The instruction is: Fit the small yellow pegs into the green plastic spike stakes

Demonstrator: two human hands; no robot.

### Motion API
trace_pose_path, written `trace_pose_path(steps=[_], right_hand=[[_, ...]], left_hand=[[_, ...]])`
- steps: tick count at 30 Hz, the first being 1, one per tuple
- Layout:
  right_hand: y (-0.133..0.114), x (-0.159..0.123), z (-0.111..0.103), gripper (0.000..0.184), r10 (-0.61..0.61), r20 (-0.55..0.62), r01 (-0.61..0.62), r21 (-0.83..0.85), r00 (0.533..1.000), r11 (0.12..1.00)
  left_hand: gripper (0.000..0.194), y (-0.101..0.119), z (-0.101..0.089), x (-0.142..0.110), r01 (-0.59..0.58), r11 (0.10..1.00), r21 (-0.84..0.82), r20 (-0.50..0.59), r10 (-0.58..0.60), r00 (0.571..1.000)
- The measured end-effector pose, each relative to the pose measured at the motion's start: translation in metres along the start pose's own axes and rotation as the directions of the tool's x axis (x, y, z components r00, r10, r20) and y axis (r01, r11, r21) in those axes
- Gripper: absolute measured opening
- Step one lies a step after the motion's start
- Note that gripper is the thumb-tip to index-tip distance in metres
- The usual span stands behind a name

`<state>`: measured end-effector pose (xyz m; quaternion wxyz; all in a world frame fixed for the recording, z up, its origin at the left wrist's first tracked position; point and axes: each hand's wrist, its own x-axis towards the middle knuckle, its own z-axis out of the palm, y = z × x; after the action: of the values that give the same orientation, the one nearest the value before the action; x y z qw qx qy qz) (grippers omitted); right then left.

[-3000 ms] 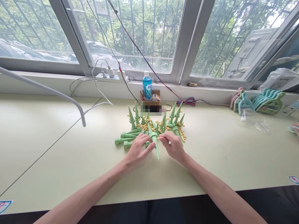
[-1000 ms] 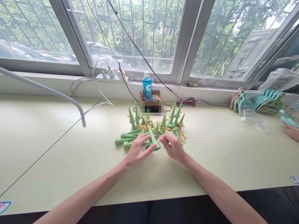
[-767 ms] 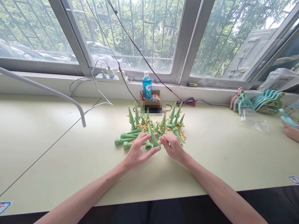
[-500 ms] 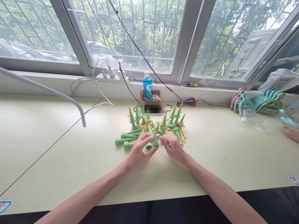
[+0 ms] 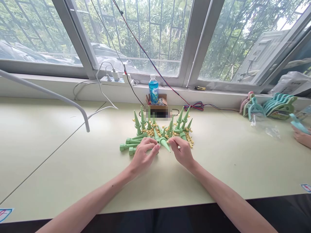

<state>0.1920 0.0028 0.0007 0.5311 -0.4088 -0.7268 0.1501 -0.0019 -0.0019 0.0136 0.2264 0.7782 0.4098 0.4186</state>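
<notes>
A green plant watering spike is tilted between my hands, its tip pointing down toward the lower right. My right hand is closed in a pinch at the spike's side, where a small yellow valve piece sits mostly hidden by the fingertips. Just left of the spike, my left hand is loosely curved, thumb and fingers apart, with nothing visible in it. Several more green spikes stand on their caps behind, such as an upright spike. Others lie on their sides by my left hand, including a lying spike. Loose yellow valves are heaped among them.
A blue-liquid bottle stands in a small cardboard box by the window. A white tube reaches in from the left. Coiled cable and a row of teal plastic items lie right. Another person's hand shows at the right edge.
The spike has swung from upright to tilted, tip now down and right. My left thumb and fingers have come off it and moved slightly left; my right hand stays at its side.
</notes>
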Motion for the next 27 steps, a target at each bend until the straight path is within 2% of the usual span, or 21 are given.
trace_pose_path(steps=[3, 10, 18, 24, 27], right_hand=[[0.0002, -0.0007, -0.0001, 0.030, -0.033, 0.003, 0.033, 0.014, 0.999, 0.999], [0.0026, -0.0021, 0.0011, 0.025, -0.137, 0.046, 0.138, -0.021, 0.990, 0.990], [0.0029, -0.0013, -0.0001, 0.028, -0.152, 0.058, 0.154, -0.034, 0.987, 0.987], [0.0041, -0.0009, -0.0004, 0.039, -0.121, 0.087, 0.126, -0.058, 0.989, 0.990], [0.0039, -0.0011, 0.0001, 0.045, -0.102, 0.113, 0.110, -0.069, 0.988, 0.992]], left_hand=[[0.050, -0.0028, 0.0007, -0.0002, 0.006, 1.000, 0.007, 0.046, -0.007, 0.999], [0.042, -0.0027, -0.0008, -0.0001, -0.018, 1.000, -0.006, 0.147, 0.019, 0.989], [0.028, 0.0011, -0.0018, -0.0022, 0.004, 0.999, 0.045, 0.128, -0.010, 0.992], [0.033, 0.0002, 0.0003, -0.0035, -0.036, 0.998, 0.049, 0.112, 0.030, 0.993], [0.028, -0.0024, 0.0028, -0.0032, -0.076, 0.997, 0.028, 0.074, 0.074, 0.995]])
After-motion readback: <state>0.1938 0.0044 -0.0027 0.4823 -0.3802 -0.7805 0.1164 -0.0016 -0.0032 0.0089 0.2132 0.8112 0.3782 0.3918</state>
